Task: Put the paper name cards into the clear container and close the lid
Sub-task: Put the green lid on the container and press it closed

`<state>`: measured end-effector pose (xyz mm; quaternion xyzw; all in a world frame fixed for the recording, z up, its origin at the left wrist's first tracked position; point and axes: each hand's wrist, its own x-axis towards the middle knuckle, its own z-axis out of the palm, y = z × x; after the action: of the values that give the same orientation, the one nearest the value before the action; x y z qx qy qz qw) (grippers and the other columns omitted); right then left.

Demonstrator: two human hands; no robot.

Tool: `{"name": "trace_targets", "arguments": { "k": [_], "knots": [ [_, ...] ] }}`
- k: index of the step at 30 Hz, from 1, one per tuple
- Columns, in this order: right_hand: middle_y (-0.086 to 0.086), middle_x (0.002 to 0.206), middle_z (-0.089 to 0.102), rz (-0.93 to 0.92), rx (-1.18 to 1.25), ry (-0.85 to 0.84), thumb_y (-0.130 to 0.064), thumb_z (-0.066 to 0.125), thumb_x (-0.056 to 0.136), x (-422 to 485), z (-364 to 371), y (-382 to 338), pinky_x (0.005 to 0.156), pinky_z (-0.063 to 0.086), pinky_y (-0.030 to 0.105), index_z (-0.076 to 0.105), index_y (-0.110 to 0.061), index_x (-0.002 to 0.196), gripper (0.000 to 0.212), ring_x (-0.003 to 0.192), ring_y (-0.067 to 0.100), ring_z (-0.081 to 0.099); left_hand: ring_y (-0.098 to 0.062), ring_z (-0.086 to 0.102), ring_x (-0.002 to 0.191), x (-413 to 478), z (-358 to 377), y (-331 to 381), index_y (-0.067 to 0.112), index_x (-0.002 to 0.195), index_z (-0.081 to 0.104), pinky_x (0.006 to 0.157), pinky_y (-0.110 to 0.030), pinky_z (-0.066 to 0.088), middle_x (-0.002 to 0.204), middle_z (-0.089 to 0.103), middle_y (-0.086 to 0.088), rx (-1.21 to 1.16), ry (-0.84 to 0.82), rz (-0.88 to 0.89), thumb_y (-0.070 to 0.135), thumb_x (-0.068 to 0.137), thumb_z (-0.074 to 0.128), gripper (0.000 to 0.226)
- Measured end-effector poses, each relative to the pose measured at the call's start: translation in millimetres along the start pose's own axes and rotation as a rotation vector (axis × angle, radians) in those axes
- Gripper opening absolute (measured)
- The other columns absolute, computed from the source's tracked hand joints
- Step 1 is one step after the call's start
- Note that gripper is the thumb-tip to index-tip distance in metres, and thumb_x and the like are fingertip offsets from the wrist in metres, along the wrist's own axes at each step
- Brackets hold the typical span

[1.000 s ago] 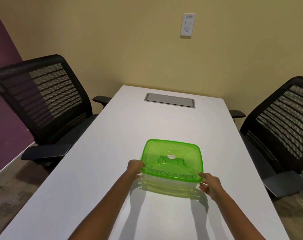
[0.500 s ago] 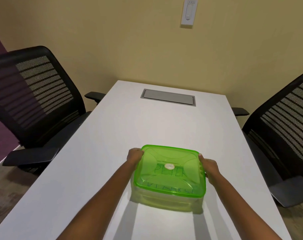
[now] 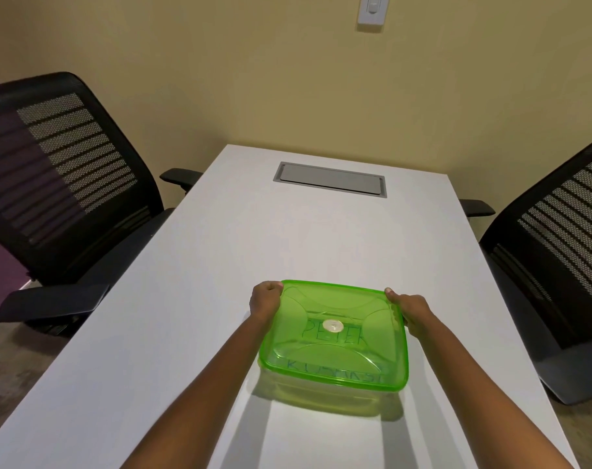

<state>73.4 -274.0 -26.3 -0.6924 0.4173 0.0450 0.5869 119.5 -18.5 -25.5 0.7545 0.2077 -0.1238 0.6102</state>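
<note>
A clear container (image 3: 325, 396) sits on the white table (image 3: 193, 299) with its translucent green lid (image 3: 335, 333) lying flat on top. Through the lid I read handwritten name cards (image 3: 335, 336) inside, one saying PETER. My left hand (image 3: 266, 299) grips the lid's far left corner with curled fingers. My right hand (image 3: 411, 309) presses on the far right corner, thumb on the rim. A small white round sticker (image 3: 333, 325) marks the lid's middle.
A black mesh office chair (image 3: 61, 191) stands at the table's left and another (image 3: 558, 252) at its right. A grey cable hatch (image 3: 330, 179) is set into the far end of the table. A light switch (image 3: 372, 10) is on the yellow wall.
My hands slid from the lid's near corners to its far corners, and the lid went from tilted to flat on the container. The view has tipped downward.
</note>
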Motion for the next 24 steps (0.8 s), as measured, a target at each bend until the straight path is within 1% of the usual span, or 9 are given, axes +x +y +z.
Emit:
{"name": "trace_targets", "arguments": {
  "k": [4,8,11,14,16,17,19,22,24],
  "knots": [
    [0.007,0.058,0.039,0.000,-0.038,0.019,-0.023,0.064,0.088,0,2,1,0.052,0.029,0.028,0.037,-0.006,0.057,0.044,0.053,0.017,0.035,-0.033,0.055,0.121,0,0,2,-0.002,0.115,0.065,0.107,-0.041,0.043,0.127,0.063,-0.019,0.007,0.005,0.003,0.010,0.093,0.053,0.028],
    [0.008,0.068,0.051,0.008,-0.016,-0.058,-0.021,0.059,0.090,-3,1,1,0.074,0.044,0.034,0.048,-0.009,0.064,0.030,0.065,0.022,0.050,-0.034,0.056,0.121,3,0,3,-0.005,0.113,0.066,0.108,-0.043,0.043,0.126,0.064,-0.021,-0.002,-0.005,-0.012,0.008,0.091,0.055,0.027],
    [0.004,0.073,0.054,0.020,-0.017,-0.084,-0.020,0.056,0.091,-3,0,-1,0.080,0.046,0.034,0.050,-0.015,0.067,0.025,0.073,0.023,0.054,-0.035,0.059,0.117,9,-1,2,-0.008,0.109,0.067,0.105,-0.044,0.046,0.121,0.065,-0.024,-0.019,0.001,-0.031,0.006,0.088,0.059,0.026],
    [0.013,0.081,0.056,0.010,-0.007,-0.088,-0.017,0.054,0.093,-5,1,-2,0.089,0.047,0.042,0.049,-0.010,0.064,0.030,0.083,0.026,0.053,-0.030,0.058,0.093,14,-2,8,-0.004,0.072,0.062,0.088,-0.041,0.050,0.096,0.062,-0.025,-0.028,-0.034,-0.098,0.004,0.085,0.061,0.015],
    [0.019,0.094,0.052,0.020,0.049,-0.086,-0.014,0.055,0.093,-6,0,-4,0.083,0.045,0.042,0.048,0.000,0.064,0.032,0.082,0.027,0.049,-0.027,0.054,0.092,18,-1,12,0.003,0.067,0.056,0.079,-0.035,0.043,0.089,0.058,-0.019,-0.025,-0.066,-0.134,0.005,0.087,0.061,0.021],
    [0.020,0.097,0.049,0.035,0.075,-0.094,-0.013,0.056,0.092,-7,-2,-4,0.073,0.043,0.040,0.048,0.003,0.068,0.030,0.076,0.026,0.047,-0.028,0.056,0.098,19,-1,14,-0.002,0.079,0.061,0.080,-0.034,0.042,0.094,0.060,-0.019,-0.026,-0.080,-0.134,0.007,0.088,0.062,0.013],
    [0.018,0.093,0.047,0.061,0.086,-0.114,-0.012,0.057,0.091,-7,-4,-4,0.059,0.038,0.032,0.048,0.003,0.069,0.029,0.065,0.021,0.042,-0.032,0.059,0.107,19,-1,18,-0.009,0.105,0.060,0.087,-0.036,0.047,0.108,0.061,-0.019,-0.021,-0.127,-0.173,0.011,0.089,0.062,0.025],
    [0.014,0.075,0.049,0.077,0.101,-0.117,-0.013,0.058,0.090,-9,-4,-3,0.055,0.037,0.028,0.046,-0.001,0.065,0.030,0.059,0.020,0.042,-0.021,0.051,0.064,20,-2,23,0.002,0.070,0.053,0.061,-0.032,0.044,0.075,0.054,-0.011,-0.017,-0.201,-0.201,0.008,0.090,0.061,0.023],
    [0.018,0.085,0.050,0.076,0.091,-0.120,-0.013,0.059,0.090,-10,-5,-3,0.055,0.036,0.028,0.047,0.000,0.067,0.028,0.061,0.020,0.043,-0.020,0.051,0.071,24,-1,22,0.001,0.068,0.051,0.069,-0.032,0.041,0.079,0.054,-0.011,-0.022,-0.200,-0.210,0.006,0.090,0.060,0.024]
  ]
}}
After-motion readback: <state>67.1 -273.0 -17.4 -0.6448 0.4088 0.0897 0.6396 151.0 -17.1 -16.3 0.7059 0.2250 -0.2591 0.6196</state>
